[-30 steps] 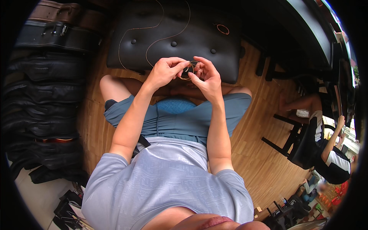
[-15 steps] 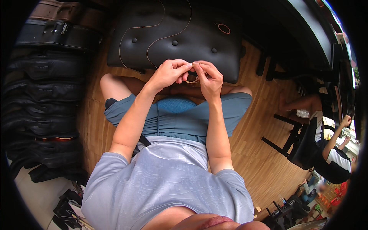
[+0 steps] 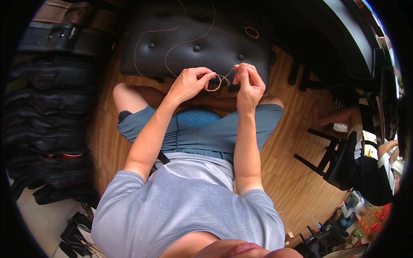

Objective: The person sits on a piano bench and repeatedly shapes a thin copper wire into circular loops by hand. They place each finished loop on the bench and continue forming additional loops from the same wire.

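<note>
My left hand and my right hand are raised over my crossed legs, a little apart. Between their pinched fingertips runs a thin tan cord with a small loop in it. The cord trails away from the left hand in long curves across a black tufted leather cushion just beyond my knees. Each hand pinches one side of the loop.
A small tan ring lies on the cushion's far right. Dark leather bags and belts are stacked along the left. The floor is wood planks. Another person sits on a black stool at the right.
The hands, pressed together a second ago around a small item, have drawn apart sideways, and the cord loop now shows stretched between them.
</note>
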The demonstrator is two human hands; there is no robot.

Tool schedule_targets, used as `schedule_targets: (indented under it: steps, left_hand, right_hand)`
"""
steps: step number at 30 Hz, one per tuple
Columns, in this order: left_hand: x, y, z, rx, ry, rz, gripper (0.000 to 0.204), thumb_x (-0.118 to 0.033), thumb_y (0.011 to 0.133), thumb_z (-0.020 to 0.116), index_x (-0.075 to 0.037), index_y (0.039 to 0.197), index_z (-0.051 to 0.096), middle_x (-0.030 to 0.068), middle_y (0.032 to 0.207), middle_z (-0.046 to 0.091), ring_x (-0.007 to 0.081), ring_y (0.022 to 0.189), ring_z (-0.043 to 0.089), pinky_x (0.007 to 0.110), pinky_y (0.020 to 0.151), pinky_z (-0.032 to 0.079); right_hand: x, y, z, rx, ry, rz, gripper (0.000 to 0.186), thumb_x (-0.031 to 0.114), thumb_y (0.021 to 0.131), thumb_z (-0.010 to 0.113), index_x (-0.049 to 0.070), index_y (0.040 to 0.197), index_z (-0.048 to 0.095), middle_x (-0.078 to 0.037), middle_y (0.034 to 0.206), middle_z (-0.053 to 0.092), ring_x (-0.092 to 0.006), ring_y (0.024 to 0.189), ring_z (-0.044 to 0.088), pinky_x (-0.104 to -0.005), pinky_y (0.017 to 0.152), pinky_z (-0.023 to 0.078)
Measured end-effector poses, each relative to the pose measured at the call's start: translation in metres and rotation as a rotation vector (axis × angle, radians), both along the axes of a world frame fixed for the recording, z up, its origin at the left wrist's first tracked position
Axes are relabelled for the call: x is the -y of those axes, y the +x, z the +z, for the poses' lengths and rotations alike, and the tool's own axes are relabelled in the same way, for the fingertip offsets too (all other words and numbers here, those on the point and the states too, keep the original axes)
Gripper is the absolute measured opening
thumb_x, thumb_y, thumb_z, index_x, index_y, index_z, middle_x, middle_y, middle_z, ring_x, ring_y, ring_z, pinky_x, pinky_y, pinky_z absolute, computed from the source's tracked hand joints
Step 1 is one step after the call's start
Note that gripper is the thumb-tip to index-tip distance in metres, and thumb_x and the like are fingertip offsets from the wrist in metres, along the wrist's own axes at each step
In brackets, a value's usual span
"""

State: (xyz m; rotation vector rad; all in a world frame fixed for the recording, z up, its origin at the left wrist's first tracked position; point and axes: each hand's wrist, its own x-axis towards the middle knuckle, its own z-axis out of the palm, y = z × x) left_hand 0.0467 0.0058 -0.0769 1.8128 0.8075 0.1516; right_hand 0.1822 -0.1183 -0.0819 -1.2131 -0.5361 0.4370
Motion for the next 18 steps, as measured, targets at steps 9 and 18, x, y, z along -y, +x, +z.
schedule_targets:
  steps: [9, 18]
  left_hand:
    - [0.005, 0.004, -0.003, 0.223, -0.280, -0.008, 0.028, -0.027, 0.101, 0.062, -0.003, 0.109, 0.073, -0.0018, 0.069, 0.063, 0.0050, 0.062, 0.054, 0.022, 0.058, 0.045]
    - [0.009, 0.002, -0.011, 0.293, -0.251, 0.019, 0.031, -0.033, 0.097, 0.069, -0.002, 0.101, 0.074, -0.0012, 0.069, 0.063, 0.0041, 0.062, 0.054, 0.022, 0.056, 0.044]
  right_hand:
    - [-0.002, 0.005, -0.004, 0.072, -0.149, 0.123, 0.047, 0.017, 0.089, 0.079, 0.003, 0.131, 0.064, -0.007, 0.122, 0.064, -0.0119, 0.096, 0.061, -0.0247, 0.083, 0.050]
    - [0.006, -0.002, -0.023, 0.031, -0.278, 0.357, 0.052, 0.017, 0.085, 0.082, 0.002, 0.130, 0.063, -0.008, 0.106, 0.070, -0.0147, 0.093, 0.067, -0.0282, 0.084, 0.054]
